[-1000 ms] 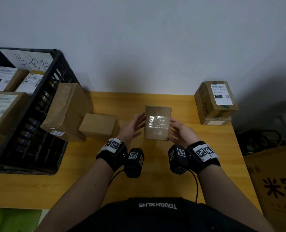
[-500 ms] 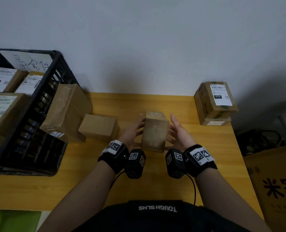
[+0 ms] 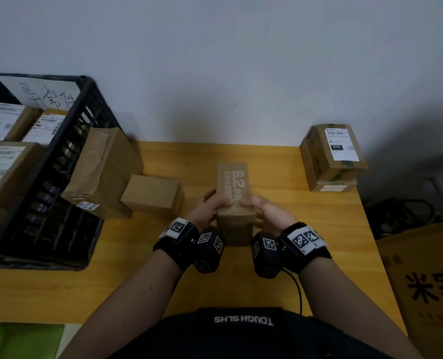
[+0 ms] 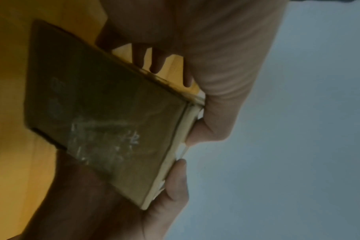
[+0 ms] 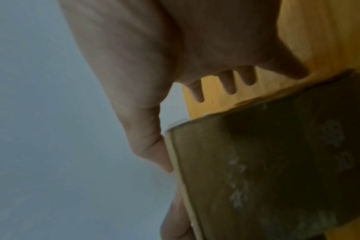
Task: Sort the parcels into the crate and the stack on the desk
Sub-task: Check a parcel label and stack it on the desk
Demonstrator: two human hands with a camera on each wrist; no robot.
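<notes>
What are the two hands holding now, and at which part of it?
One small cardboard box, printed "8.2". The left hand and right hand grip its opposite sides at the near end, thumbs on top.

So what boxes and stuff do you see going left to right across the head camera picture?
Black plastic crate → big leaning cardboard parcel → small plain cardboard box → held brown printed box → stack of two labelled parcels.

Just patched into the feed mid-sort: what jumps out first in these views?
Dead centre over the desk, both hands, left hand and right hand, grip a small brown parcel with pale "8.2" print on its top face. At the left a black crate already holds labelled boxes, with a larger box leaning against its side. At the far right corner sits a stack of two labelled parcels.
</notes>
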